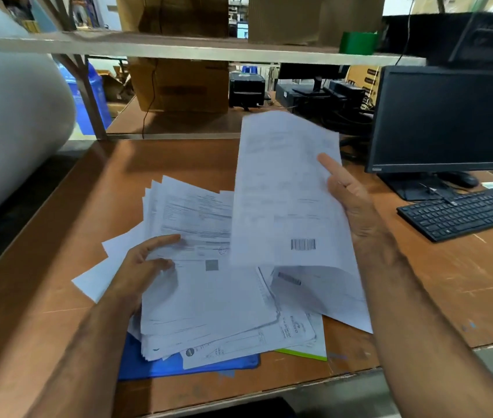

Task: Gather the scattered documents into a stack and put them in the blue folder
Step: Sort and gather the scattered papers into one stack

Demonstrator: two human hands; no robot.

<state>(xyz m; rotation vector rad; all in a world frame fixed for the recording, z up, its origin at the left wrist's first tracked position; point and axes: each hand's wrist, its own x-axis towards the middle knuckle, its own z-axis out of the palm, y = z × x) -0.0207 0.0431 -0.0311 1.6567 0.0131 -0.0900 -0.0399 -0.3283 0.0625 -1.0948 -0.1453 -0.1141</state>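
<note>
One blue folder, two hands, right hand lifting sheet

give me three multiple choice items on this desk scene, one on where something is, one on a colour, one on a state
1. Where does the blue folder lie?
A. under the near end of the paper pile
B. on the upper shelf
C. on the keyboard

2. What colour is the small container on the shelf?
A. red
B. green
C. yellow

3. What is the right hand doing?
A. typing on the keyboard
B. resting flat on bare table
C. holding a sheet raised above the pile

Answers:
1. A, blue shows only below the near edge of the paper pile.
2. B, it reads plain green beside the cardboard.
3. C, the barcoded sheet stands lifted in that hand, while the left hand rests on the pile.
</note>
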